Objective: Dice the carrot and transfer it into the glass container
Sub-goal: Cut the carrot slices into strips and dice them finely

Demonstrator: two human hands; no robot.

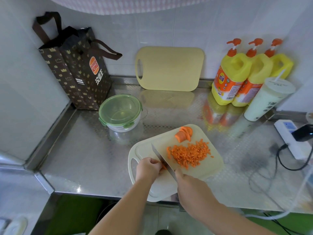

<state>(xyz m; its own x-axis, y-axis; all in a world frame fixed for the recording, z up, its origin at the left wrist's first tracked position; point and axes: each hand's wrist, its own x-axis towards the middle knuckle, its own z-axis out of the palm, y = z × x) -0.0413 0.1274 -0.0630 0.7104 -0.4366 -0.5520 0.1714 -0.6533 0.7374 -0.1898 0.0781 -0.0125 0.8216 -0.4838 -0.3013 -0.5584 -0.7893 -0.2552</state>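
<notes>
Nearest the person, the right hand (188, 183) is curled round the handle of the knife (162, 159), its blade angled down across the white cutting board (214, 168). Just left of the blade, the left hand (147, 167) pinches a small carrot piece (164, 167) against the board, fingertips bent and almost touching the steel. That piece looks stiff, light and liable to skid on its cut face, so it is best held from above, well back from the edge. Beyond the blade lies the diced pile (189, 154), loose bits that would likely scatter unless scooped. Further on, a few uncut carrot slices (184, 134) lean together. Farther left on the steel counter (84, 150) stands the glass container (118, 128), its green lid (119, 107) still on.
</notes>
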